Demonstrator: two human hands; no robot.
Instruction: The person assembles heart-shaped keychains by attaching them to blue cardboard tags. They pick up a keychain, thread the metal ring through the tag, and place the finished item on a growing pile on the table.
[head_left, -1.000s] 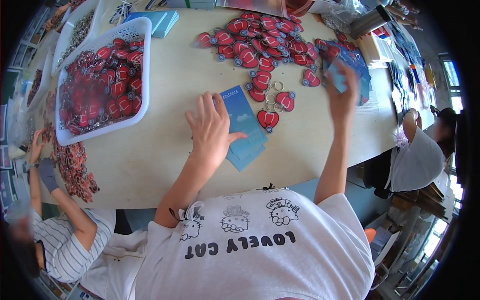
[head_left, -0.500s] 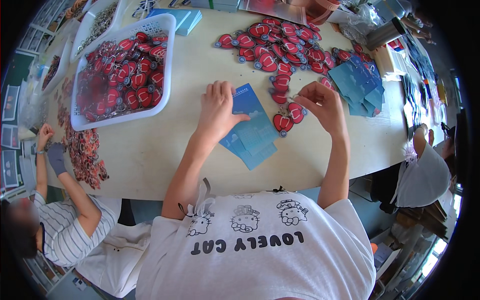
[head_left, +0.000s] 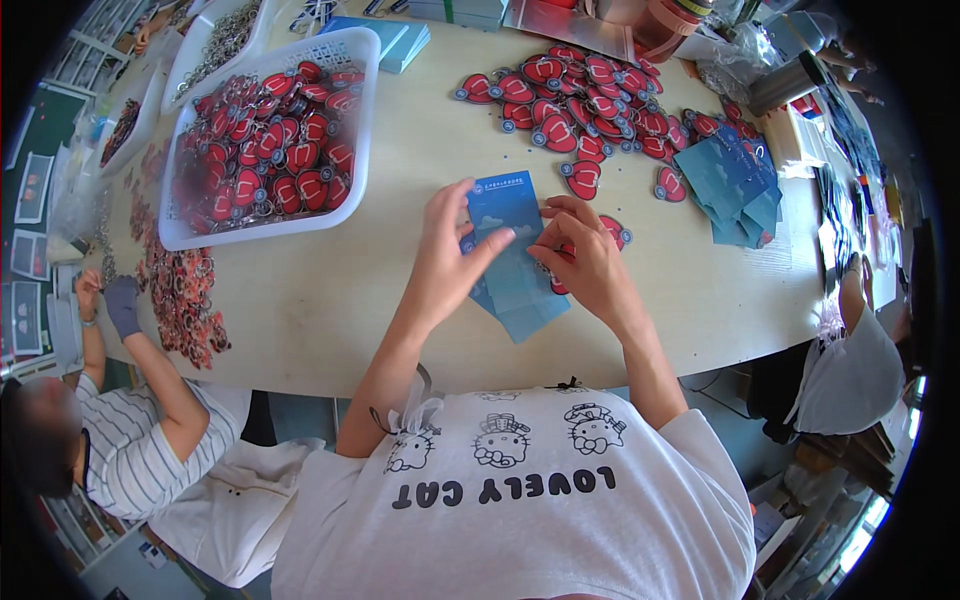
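Observation:
A small stack of blue printed cards point(head_left: 522, 285) lies fanned in front of me. My left hand point(head_left: 448, 250) grips the top card at its left edge, its thumb stretched across the card's face. At the card's right edge my right hand point(head_left: 592, 258) is closed in a pinch; what sits between its fingertips is too small to make out. Red heart-shaped keychains lie partly under and beside that hand, one keychain point(head_left: 614, 232) showing past its knuckles. Another single keychain point(head_left: 582, 179) lies just beyond it.
A big heap of red keychains point(head_left: 600, 100) spreads across the far table. Left stands a white basket point(head_left: 362, 150) full of them; more blue cards point(head_left: 725, 190) lie at right. A metal bottle point(head_left: 785, 82) stands behind. A gloved co-worker's hand point(head_left: 122, 305) is at the left edge.
My right hand has moved left and nearer, from above the keychains to the card's edge. My left hand has shifted its hold, fingers now at the card's left edge. The view has swung slightly.

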